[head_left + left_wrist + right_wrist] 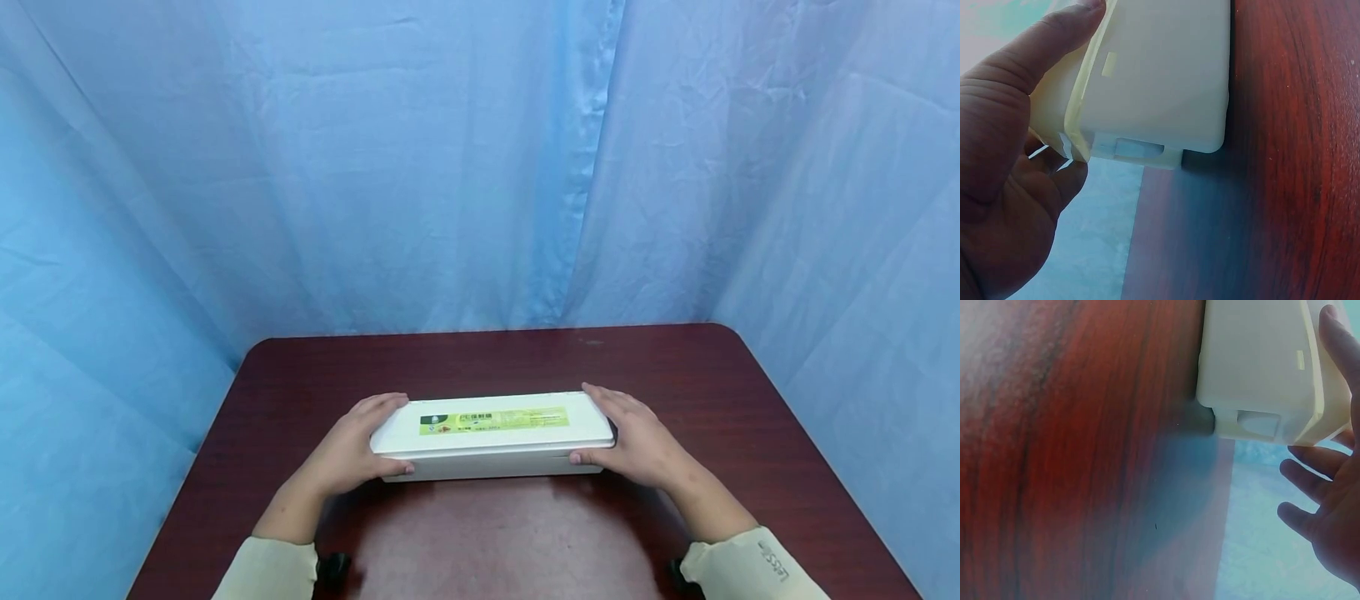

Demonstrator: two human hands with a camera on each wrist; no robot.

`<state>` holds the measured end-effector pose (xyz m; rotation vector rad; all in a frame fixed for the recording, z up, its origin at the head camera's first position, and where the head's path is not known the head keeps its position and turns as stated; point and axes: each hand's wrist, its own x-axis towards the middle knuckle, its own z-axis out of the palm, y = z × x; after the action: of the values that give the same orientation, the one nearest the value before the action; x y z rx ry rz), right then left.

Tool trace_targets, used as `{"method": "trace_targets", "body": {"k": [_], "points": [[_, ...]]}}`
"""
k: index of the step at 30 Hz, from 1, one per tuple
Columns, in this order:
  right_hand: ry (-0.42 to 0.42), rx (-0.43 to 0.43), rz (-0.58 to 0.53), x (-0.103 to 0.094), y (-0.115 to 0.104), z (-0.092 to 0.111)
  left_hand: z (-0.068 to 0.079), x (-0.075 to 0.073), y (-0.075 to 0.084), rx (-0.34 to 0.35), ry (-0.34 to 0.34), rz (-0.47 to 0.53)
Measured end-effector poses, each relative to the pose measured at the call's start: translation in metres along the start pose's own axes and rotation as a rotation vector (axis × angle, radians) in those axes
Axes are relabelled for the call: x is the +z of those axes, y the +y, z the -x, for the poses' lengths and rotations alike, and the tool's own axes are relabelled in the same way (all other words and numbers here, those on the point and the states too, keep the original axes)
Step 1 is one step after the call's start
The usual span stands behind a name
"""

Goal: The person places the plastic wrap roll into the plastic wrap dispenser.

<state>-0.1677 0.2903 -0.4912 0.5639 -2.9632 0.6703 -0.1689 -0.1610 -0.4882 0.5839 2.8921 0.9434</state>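
A long white cling film dispenser box (491, 466) lies crosswise on the table, its lid down and a yellow-green label (517, 419) on top. My left hand (347, 452) grips its left end, thumb along the front and fingers reaching round to the back. At the right end my right hand (639, 443) holds the box between the thumb in front and the index finger at the far corner. Its other fingers spread beside the end wall in the right wrist view. Each end of the cling film box (1166, 81) has a small rectangular opening low down.
The dark red wooden table (495, 542) has rounded far corners. Light blue curtains (420, 167) hang behind it and along both sides. Pale sleeves (270, 571) cover both forearms, with dark straps showing at the cuffs.
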Motion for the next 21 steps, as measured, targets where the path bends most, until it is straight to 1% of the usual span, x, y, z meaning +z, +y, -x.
{"method": "trace_targets", "body": {"k": [8,14,18,21], "points": [[-0.019,0.033,-0.005,-0.0018,-0.0026,-0.001,-0.003,0.0011,-0.0027,-0.012,-0.025,-0.01],[-0.059,0.063,-0.006,-0.0005,-0.0015,0.0007,-0.0033,0.0004,-0.0008,-0.011,-0.028,-0.013],[-0.072,0.075,-0.028,0.0018,0.0001,0.0021,-0.0015,0.0017,-0.0009,0.008,-0.013,-0.002],[-0.08,0.074,-0.057,0.0037,0.001,0.0024,0.0016,0.005,-0.0057,0.036,0.013,0.021]]}}
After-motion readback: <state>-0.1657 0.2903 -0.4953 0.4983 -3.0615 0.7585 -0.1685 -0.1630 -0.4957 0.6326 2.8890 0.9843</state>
